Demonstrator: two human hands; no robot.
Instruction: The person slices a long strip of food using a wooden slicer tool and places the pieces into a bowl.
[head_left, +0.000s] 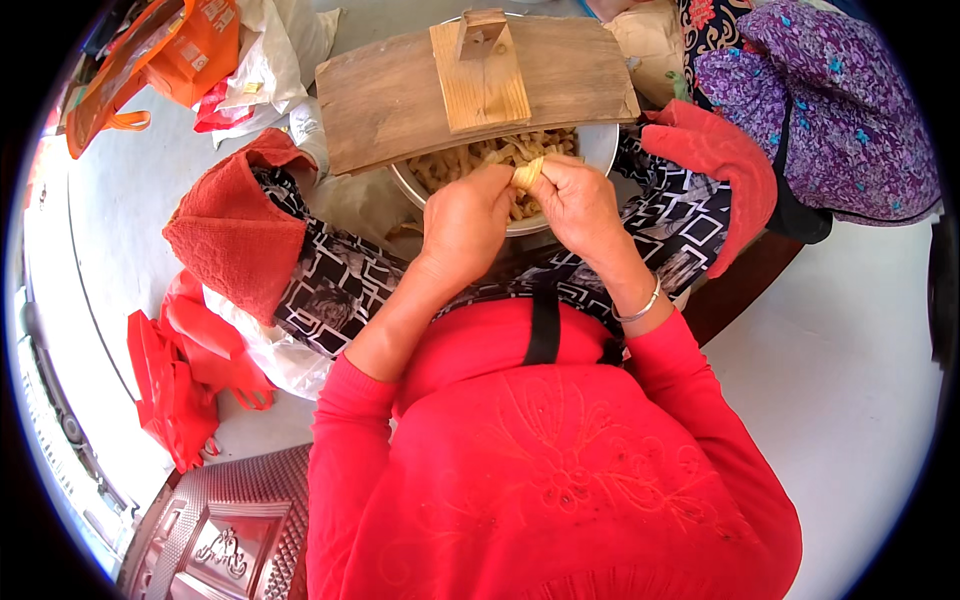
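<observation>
Between the fingertips of both my hands is a small folded piece of pale yellow strip (529, 174), perhaps a leaf or husk. My left hand (466, 217) pinches its left end, and my right hand (581, 201) grips its right side. Just beneath them sits a metal basin (600, 146) holding many short yellowish-brown knotted pieces (450, 169). Across the basin's far part lies a wooden board (375, 97), with a lighter wooden plate and an upright block (484, 34) on top. My fingers partly hide the strip.
Red cloths cover both my knees, one on the left (240, 225) and one on the right (720, 165). An orange bag (184, 56) and white plastic bags (277, 52) lie far left; red bags (180, 375) lie nearer. Another person's purple floral clothing (847, 127) is at right.
</observation>
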